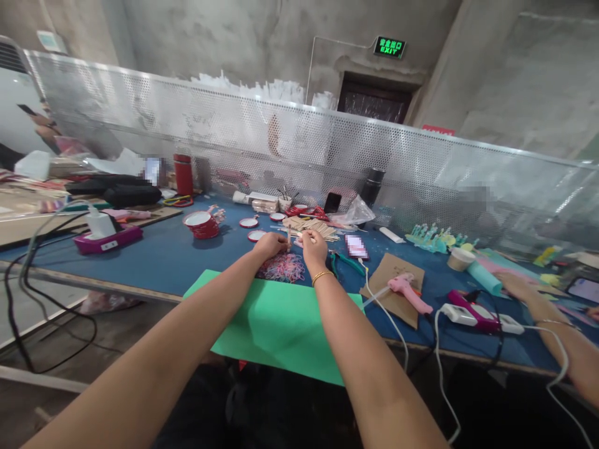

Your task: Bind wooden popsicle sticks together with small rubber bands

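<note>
My left hand (272, 246) is closed in a pinch around a small upright craft stick (289, 236). Close beside it, my right hand (314, 248) has its fingertips pressed together; what they hold is too small to make out. Below both hands lies a tangled pile of pink and purple strands (283, 268). A green sheet (276, 321) hangs over the table's front edge beneath my forearms. Just behind the hands is a heap of pale wooden sticks (322, 229). Teal-handled pliers (350, 262) rest to the right of my right hand.
Red-rimmed round pieces (256, 236) and a red ring stack (202, 226) stand to the left. On the right are a pink glue gun (409, 293) on cardboard (390, 268), a purple power strip (477, 312) with cables, and another person's arm (545, 321). A perforated metal screen (299, 143) runs behind.
</note>
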### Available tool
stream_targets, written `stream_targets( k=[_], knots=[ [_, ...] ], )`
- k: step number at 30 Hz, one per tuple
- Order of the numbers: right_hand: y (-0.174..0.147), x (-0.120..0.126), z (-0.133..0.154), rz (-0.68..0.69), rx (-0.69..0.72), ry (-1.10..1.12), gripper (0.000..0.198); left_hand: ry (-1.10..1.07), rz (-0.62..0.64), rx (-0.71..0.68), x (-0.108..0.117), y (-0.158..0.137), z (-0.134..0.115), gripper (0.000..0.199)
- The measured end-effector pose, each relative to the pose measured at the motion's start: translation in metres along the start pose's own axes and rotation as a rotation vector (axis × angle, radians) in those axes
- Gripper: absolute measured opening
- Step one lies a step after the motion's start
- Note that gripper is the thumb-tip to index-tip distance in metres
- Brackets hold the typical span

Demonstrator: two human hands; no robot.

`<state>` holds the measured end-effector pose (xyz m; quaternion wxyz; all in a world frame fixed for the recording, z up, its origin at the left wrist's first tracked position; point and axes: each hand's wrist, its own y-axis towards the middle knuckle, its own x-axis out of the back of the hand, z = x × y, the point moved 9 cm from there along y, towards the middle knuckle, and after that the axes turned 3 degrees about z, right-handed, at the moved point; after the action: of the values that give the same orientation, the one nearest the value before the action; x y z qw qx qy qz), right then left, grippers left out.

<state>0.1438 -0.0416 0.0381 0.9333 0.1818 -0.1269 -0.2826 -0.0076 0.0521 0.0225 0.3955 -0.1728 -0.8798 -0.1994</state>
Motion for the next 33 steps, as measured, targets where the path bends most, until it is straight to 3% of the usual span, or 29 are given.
stream_targets(
  k=[10,20,27,33],
  knots=[
    [-0.001,0.000,-0.004,-0.006,0.002,-0.030,0.013,-0.017,0.002,-0.006,-0.001,-0.003,-0.003,0.030],
    [-0.005,-0.009,0.006,0.103,0.038,-0.025,0.016,-0.019,0.003,-0.022,-0.001,-0.002,-0.005,0.033],
    [-0.003,0.002,0.004,0.011,0.010,-0.102,0.016,-0.021,0.003,-0.032,-0.002,0.001,-0.001,0.039],
    [-0.006,-0.005,0.015,0.088,0.069,-0.081,0.016,-0.017,0.021,-0.037,-0.002,-0.003,-0.006,0.043]
  ],
)
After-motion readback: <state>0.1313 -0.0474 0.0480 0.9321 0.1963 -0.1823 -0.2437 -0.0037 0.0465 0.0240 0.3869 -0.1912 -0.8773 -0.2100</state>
